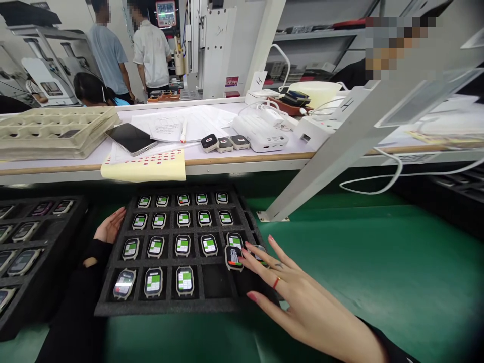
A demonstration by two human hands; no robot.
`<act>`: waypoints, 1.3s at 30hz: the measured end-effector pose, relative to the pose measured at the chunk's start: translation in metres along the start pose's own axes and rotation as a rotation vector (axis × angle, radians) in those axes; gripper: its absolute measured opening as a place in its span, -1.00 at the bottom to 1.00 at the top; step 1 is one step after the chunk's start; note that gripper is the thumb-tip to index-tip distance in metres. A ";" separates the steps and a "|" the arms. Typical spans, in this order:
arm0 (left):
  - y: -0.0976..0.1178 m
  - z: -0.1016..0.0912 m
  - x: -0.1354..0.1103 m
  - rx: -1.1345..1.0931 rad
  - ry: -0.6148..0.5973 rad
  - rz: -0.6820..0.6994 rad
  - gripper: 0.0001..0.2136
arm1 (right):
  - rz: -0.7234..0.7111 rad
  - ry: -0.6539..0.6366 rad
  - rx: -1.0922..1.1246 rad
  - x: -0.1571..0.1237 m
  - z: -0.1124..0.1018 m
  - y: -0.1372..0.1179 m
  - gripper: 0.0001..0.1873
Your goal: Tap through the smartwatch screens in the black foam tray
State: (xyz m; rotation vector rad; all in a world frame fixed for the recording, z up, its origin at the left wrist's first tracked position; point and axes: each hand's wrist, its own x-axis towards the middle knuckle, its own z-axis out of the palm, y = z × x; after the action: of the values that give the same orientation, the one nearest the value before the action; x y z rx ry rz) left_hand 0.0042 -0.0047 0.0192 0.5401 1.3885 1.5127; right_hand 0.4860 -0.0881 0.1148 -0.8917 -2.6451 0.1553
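Observation:
A black foam tray (162, 305) lies before me, with smartwatches (183, 245) in most of its compartments; nearly all their screens show green and white blocks. My left hand (109, 226) rests with outstretched fingers against the tray's left side. Over the tray's right edge, my right hand (291, 290) has its fingers spread and its thumb apart. One of its fingertips touches a smartwatch with a dark text screen (234, 258), which overlaps the watch behind it. Another watch (259, 255) is partly hidden under these fingers. Two front-row compartments at the right hold no watch.
A second foam tray with watches (26, 232) stands at left. On the raised shelf are a phone (131, 138), papers, three small watch-like pieces (225, 144) and a white power bank-like box (260, 135). A slanted metal post (321, 151) rises from the green mat (370, 252). People stand behind.

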 end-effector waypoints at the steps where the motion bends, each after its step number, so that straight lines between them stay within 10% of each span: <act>1: 0.000 0.000 0.000 0.001 -0.002 -0.003 -0.70 | -0.008 0.006 0.006 0.001 -0.001 0.000 -0.43; 23: 0.000 0.001 0.003 -0.031 0.031 -0.013 -0.72 | -0.005 -0.038 -0.035 0.036 0.027 0.027 -0.51; 39: 0.000 0.000 0.001 -0.019 -0.007 -0.006 -0.70 | -0.095 0.045 0.078 0.043 0.027 -0.011 -0.46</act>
State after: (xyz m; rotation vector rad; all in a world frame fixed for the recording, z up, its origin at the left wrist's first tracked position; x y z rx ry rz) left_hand 0.0039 -0.0040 0.0193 0.5278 1.3679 1.5165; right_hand 0.4380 -0.0705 0.1047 -0.7339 -2.6144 0.2111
